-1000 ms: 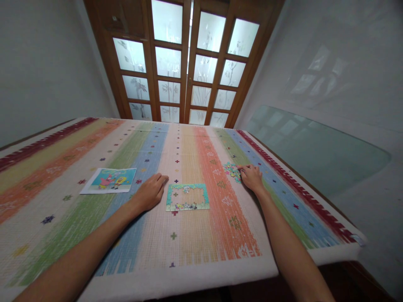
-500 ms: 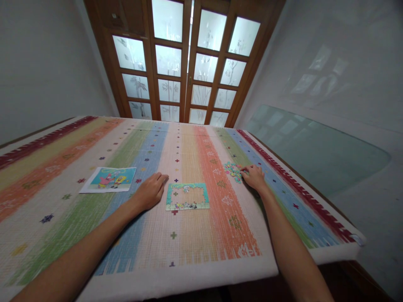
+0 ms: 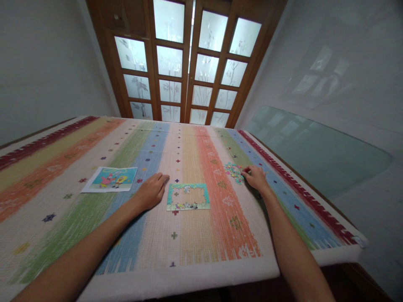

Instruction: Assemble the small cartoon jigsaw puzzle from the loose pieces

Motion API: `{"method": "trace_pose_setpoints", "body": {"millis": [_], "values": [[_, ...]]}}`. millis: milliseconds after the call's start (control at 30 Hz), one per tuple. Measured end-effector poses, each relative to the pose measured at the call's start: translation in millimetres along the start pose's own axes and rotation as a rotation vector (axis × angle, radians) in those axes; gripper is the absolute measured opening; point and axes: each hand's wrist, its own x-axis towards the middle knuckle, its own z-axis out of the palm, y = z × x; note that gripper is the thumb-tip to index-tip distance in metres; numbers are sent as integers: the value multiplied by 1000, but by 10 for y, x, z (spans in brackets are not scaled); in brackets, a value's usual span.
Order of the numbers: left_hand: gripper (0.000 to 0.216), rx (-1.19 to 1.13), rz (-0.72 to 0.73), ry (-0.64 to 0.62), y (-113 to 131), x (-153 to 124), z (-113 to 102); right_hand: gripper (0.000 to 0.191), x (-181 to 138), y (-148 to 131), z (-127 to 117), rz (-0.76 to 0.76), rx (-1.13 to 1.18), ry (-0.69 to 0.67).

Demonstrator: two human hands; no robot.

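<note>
Pastel-striped, cloth-covered tabletop (image 3: 195, 235) carries a rectangular teal cardboard jigsaw border (image 3: 188, 206), probably centred for easy reach. Beside it lies the left hand (image 3: 153, 191), curled, its grip hidden. The right hand (image 3: 256, 178) has a narrow grip at a heap of small multicoloured jigsaw pieces (image 3: 234, 173); whether one is pinched, I cannot tell.

Pale light comes through the door panes (image 3: 170, 61), the side walls (image 3: 40, 75) are dim, and edges look stretched.
</note>
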Motion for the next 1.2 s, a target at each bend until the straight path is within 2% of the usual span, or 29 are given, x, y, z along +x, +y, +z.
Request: {"method": "trace_pose_setpoints", "body": {"millis": [200,300,400,467,633,733,900,1200], "values": [[30,-43,51,26,24,0,-39,18,-17,-174,-99,-91,194,0],[29,-54,77,48,56,0,-66,27,-88,-356,-73,-159,355,-60],[29,-53,101,62,103,1,-106,33,-224,-605,-5,-265,669,-197],[29,-59,122,67,144,0,-140,33,-337,-780,46,-289,795,-278],[29,-114,198,100,275,-10,-196,31,-616,-1134,165,-313,934,-540],[26,-139,260,119,363,-25,-191,26,-749,-1274,208,-283,993,-624],[22,-179,357,128,491,-51,-171,12,-890,-1411,202,-290,1017,-629],[20,-209,395,141,600,-49,-178,19,-970,-1483,218,-315,1029,-622]]}}
